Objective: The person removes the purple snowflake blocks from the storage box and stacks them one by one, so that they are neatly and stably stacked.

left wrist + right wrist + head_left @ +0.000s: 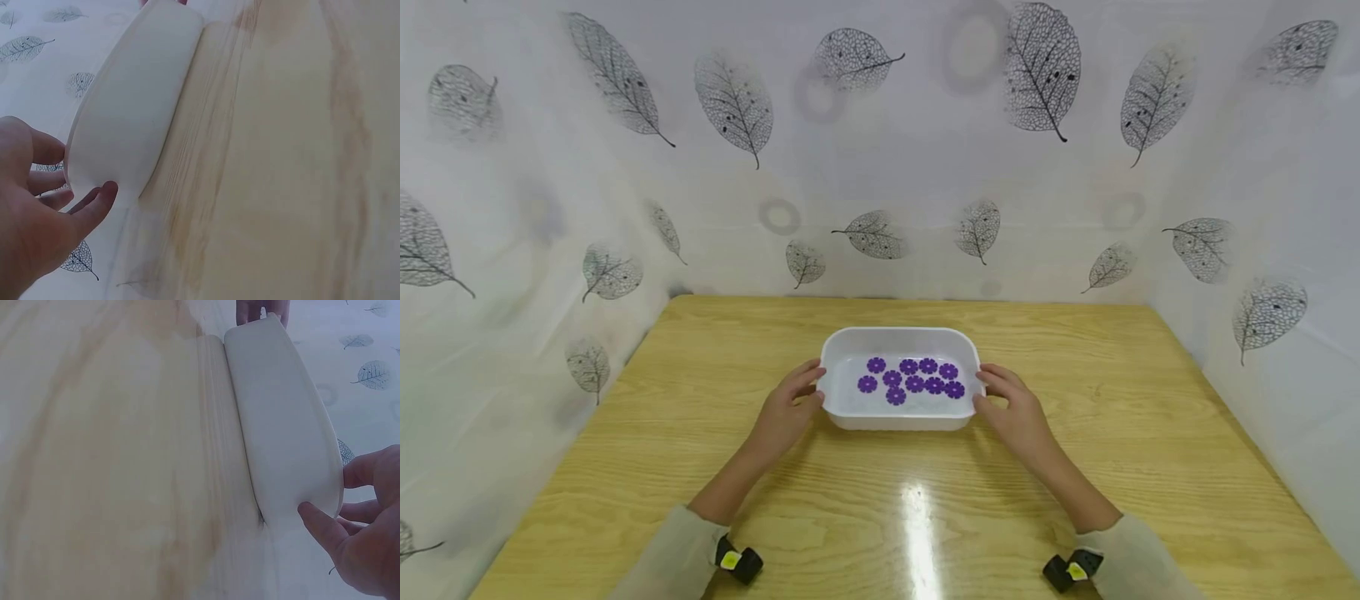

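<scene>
A white plastic tray with rounded corners sits in the middle of the wooden table. Several purple notched discs, shaped like flowers, lie flat and loosely spread on its bottom. At the tray's left end my left hand grips the rim, thumb toward the near side. My right hand holds the opposite end in the same manner. From the left wrist view, the left thumb presses the tray's outer wall. In the right wrist view, the right thumb touches the wall too.
The wooden table extends around the tray on all sides. Behind it and along both sides hangs a pale curtain with dark leaf prints. Each forearm wears a black wrist device, one on the left and one on the right.
</scene>
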Available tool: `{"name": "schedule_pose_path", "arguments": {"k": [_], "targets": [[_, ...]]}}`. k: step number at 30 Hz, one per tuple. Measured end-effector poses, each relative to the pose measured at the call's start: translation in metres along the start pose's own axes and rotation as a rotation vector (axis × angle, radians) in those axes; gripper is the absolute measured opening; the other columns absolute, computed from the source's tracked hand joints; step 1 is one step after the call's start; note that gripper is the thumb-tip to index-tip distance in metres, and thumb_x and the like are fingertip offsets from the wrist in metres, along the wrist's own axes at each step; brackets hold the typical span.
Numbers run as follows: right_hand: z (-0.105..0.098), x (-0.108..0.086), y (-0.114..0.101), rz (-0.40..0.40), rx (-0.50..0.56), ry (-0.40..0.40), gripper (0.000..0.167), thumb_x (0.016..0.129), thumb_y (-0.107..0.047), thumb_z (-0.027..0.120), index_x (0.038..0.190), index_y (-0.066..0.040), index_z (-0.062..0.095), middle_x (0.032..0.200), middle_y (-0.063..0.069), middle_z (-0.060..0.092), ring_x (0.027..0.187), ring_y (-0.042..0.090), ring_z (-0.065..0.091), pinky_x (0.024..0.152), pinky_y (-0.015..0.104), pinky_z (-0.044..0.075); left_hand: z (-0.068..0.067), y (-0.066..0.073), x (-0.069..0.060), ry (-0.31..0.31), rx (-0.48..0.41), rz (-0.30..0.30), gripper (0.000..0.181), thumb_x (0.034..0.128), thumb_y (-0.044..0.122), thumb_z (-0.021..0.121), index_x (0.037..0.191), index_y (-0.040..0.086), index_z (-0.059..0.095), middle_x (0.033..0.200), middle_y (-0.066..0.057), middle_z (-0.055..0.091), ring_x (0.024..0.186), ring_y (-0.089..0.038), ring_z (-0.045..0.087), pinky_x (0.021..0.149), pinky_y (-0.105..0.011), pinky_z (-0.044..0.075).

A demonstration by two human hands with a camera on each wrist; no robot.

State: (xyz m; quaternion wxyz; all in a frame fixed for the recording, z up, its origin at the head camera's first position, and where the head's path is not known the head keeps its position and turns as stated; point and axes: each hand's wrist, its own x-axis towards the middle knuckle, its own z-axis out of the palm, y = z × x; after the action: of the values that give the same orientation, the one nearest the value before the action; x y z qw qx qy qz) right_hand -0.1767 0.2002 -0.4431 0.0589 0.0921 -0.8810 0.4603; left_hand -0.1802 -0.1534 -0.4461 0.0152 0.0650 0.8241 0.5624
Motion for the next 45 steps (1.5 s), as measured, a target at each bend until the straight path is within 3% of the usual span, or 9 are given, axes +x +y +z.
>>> {"name": "schedule_pose_path", "arguments": {"k": [6,13,25,30,33,36,40,45], "targets": [[-0.003,0.0,0.0,-0.013,-0.014,0.008,0.044,0.097,-0.012,0.064,0.135,0.007,0.058,0.149,0.019,0.049,0.118,0.038,0.061,0.088,0.031,0.059,-0.004,-0.002,0.016,-0.011,0.016,0.074,0.04,0.1035,0.012,0.053,0.14,-0.003,0.055,0.16,-0.012,0.037,0.138,-0.038,0.046,0.11,-0.054,0.044],[0.0,0.002,0.002,-0.019,0.002,0.016,0.042,0.095,-0.008,0.066,0.134,0.007,0.059,0.148,0.02,0.05,0.116,0.038,0.062,0.091,0.039,0.059,-0.007,-0.004,0.032,0.007,0.027,0.094,0.036,0.103,0.006,0.05,0.137,-0.004,0.058,0.16,-0.012,0.038,0.145,-0.034,0.039,0.111,-0.05,0.044],[-0.006,0.002,-0.004,0.03,0.028,-0.044,0.049,0.098,-0.016,0.063,0.143,0.001,0.053,0.151,0.019,0.046,0.121,0.04,0.06,0.088,0.037,0.06,-0.007,-0.01,0.035,0.012,-0.015,0.12,0.036,0.1017,0.003,0.051,0.135,-0.005,0.059,0.158,-0.014,0.042,0.14,-0.035,0.047,0.11,-0.05,0.045],[-0.009,0.009,-0.006,0.078,0.085,-0.06,0.053,0.099,-0.017,0.064,0.147,-0.004,0.048,0.15,0.02,0.046,0.128,0.04,0.055,0.101,0.042,0.054,-0.007,-0.011,0.034,0.015,-0.03,0.113,0.035,0.1016,0.005,0.052,0.135,-0.004,0.06,0.157,-0.014,0.043,0.14,-0.035,0.046,0.111,-0.049,0.045],[-0.009,0.016,-0.009,0.051,0.097,-0.045,0.054,0.099,-0.019,0.065,0.147,-0.003,0.048,0.149,0.02,0.048,0.133,0.04,0.052,0.109,0.045,0.047,-0.006,-0.011,0.035,0.02,-0.028,0.124,0.035,0.1011,0.003,0.052,0.134,-0.005,0.06,0.157,-0.015,0.043,0.14,-0.036,0.047,0.111,-0.049,0.045],[-0.008,0.022,-0.014,0.012,0.055,-0.04,0.055,0.099,-0.027,0.065,0.147,-0.006,0.049,0.151,0.018,0.048,0.135,0.04,0.048,0.112,0.055,0.042,-0.006,-0.011,0.036,0.019,-0.021,0.14,0.034,0.1007,0.001,0.052,0.133,-0.007,0.06,0.156,-0.017,0.043,0.138,-0.038,0.048,0.111,-0.051,0.045],[0.0,0.031,-0.023,-0.023,0.027,-0.066,0.055,0.098,-0.03,0.066,0.145,-0.006,0.051,0.15,0.016,0.05,0.133,0.041,0.05,0.109,0.058,0.044,-0.006,-0.011,0.035,0.021,-0.013,0.148,0.034,0.1005,0.001,0.052,0.133,-0.007,0.06,0.156,-0.018,0.044,0.136,-0.039,0.051,0.11,-0.051,0.045],[0.016,0.044,-0.035,-0.039,-0.005,-0.138,0.048,0.096,-0.023,0.069,0.138,-0.003,0.058,0.141,0.017,0.057,0.12,0.038,0.059,0.095,0.047,0.056,-0.007,-0.009,0.034,0.028,-0.01,0.148,0.034,0.0999,0.001,0.053,0.132,-0.006,0.061,0.155,-0.018,0.045,0.133,-0.039,0.053,0.109,-0.05,0.046]]}}
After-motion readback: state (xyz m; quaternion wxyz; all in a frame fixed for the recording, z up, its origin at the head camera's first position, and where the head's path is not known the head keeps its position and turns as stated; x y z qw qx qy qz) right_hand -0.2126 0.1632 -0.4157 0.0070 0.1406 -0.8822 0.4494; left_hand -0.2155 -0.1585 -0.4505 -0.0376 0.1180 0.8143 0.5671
